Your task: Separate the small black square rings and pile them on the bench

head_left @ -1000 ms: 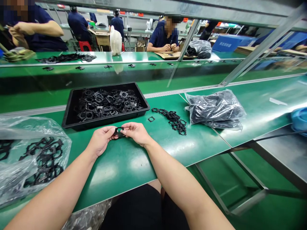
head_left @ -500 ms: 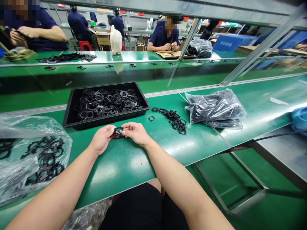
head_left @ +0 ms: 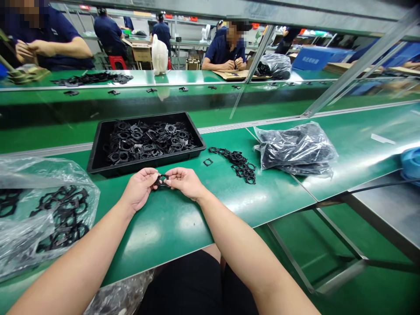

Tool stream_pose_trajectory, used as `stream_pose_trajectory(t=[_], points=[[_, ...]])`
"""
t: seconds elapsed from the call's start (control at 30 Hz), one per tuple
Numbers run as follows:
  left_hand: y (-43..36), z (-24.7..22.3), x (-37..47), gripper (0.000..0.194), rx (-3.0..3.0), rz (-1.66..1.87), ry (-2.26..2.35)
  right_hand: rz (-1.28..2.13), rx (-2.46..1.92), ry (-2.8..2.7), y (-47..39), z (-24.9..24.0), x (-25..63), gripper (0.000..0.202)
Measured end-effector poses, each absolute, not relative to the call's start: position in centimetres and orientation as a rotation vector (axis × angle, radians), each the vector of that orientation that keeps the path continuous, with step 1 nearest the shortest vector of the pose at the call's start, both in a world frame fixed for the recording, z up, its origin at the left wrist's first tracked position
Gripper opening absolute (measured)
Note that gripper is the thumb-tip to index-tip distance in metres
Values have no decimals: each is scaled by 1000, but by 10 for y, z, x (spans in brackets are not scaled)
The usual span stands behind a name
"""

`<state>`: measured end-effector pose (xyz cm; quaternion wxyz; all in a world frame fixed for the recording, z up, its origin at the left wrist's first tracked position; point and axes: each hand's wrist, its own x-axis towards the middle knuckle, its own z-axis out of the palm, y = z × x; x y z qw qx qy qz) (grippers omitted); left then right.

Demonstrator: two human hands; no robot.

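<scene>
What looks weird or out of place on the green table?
One black ring-shaped part lies by itself, left of the loose heap of similar parts, so it looks like a stray. I can't see anything clearly broken.

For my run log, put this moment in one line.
left hand: grips ring | right hand: grips same ring | tray: holds black parts | loose rings: right of tray
</scene>
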<state>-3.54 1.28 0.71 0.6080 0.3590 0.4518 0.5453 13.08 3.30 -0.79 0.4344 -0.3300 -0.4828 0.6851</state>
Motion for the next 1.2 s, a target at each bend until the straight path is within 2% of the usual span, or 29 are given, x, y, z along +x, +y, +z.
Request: stream_pose_trajectory(t=[0.1, 0.23, 0.4, 0.53, 0.7, 0.8, 0.87, 0.93, 1.03, 1.2], points=[[13, 7, -36, 28, 819, 1233, 1033, 1705, -821, -1196, 33, -9, 131, 38], [13, 7, -38, 39, 827, 1158, 1008, 1724, -822, -1184, 34, -7, 132, 38], [14, 7, -40, 30, 818, 1188, 996, 1732, -819, -1175, 33, -6, 132, 39], [14, 2, -37, 35, 848, 1207, 1017, 1707, -830, -1154, 34, -6, 130, 40], [10, -4, -32, 41, 1378, 1383, 1224, 1712, -831, -1057, 34, -1, 133, 45], [6, -3, -32, 33, 1802, 1343, 1308, 1782, -758, -985, 34, 3, 138, 50], [5, -2, -33, 26, 1823, 1289, 1338, 1848, -712, -954, 33, 5, 140, 49], [5, -1, -33, 26, 1648, 1214, 1313, 1863, -705, -975, 32, 5, 140, 42], [5, 0, -32, 35, 1286, 1088, 1165, 1674, -774, -1143, 31, 1, 137, 34], [5, 6, -31, 33, 959, 1020, 986, 1017, -872, -1500, 28, -5, 133, 18]])
